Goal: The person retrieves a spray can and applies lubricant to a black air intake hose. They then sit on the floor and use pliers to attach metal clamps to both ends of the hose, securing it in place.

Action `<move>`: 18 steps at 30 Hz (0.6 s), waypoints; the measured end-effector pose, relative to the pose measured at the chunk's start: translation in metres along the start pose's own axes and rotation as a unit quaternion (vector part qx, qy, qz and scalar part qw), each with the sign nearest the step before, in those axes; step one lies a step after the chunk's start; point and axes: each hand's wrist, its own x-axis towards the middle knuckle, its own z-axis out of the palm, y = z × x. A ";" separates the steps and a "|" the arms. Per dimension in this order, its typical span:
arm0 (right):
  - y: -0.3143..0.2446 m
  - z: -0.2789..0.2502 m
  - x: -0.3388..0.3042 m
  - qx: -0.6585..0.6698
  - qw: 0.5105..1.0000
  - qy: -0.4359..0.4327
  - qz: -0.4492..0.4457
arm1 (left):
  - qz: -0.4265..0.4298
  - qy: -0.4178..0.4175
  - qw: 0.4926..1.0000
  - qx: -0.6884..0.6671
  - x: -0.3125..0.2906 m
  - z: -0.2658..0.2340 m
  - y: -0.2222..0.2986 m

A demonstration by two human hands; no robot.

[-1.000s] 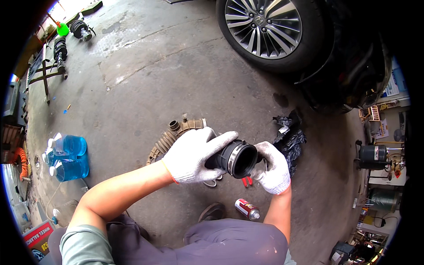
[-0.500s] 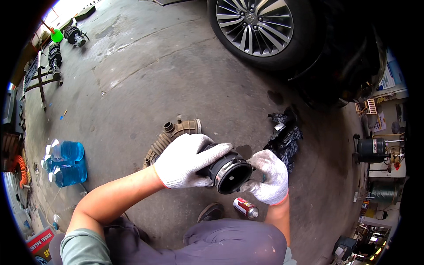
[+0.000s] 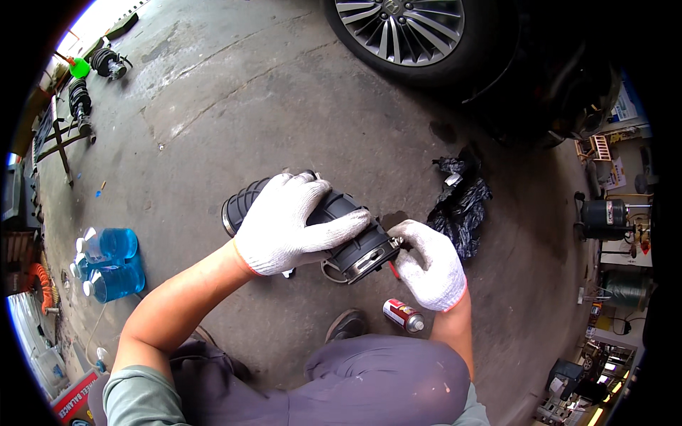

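My left hand [image 3: 288,227], in a white knit glove, wraps over a black ribbed air intake hose [image 3: 337,207] held above the floor. A metal hose clamp [image 3: 371,263] circles the hose's right end, whose opening is turned down out of sight. My right hand [image 3: 432,266], gloved the same way, is closed with its fingertips at the clamp's screw housing. Below those fingertips shows a small red piece [image 3: 393,270] that I cannot make out. Under the hose a thin loop [image 3: 331,272] is partly visible.
On the floor lie a red and white spray can [image 3: 403,315] near my knee and a crumpled black plastic bag [image 3: 462,213]. Jugs of blue liquid [image 3: 114,280] stand at the left. A car wheel [image 3: 401,32] is at the far right, and shock absorbers [image 3: 79,99] lie far left.
The hose has tilted, so its open end no longer faces me and its ribbed side shows. Both hands have risen slightly in view. The dusty brown hose on the floor is now hidden.
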 end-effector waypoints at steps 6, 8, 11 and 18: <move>0.010 0.007 0.001 0.102 0.990 -0.046 0.082 | -0.009 -0.015 1.000 0.018 -0.009 0.009 0.007; 0.009 0.005 0.003 0.123 0.982 -0.057 0.133 | -0.021 -0.018 1.000 0.015 -0.009 0.010 0.008; 0.021 0.010 -0.002 0.108 0.982 -0.045 0.148 | -0.022 -0.019 0.999 0.038 -0.007 0.008 0.009; 0.018 0.038 -0.011 0.226 0.953 0.042 0.199 | -0.044 -0.026 0.999 0.016 -0.002 0.008 0.018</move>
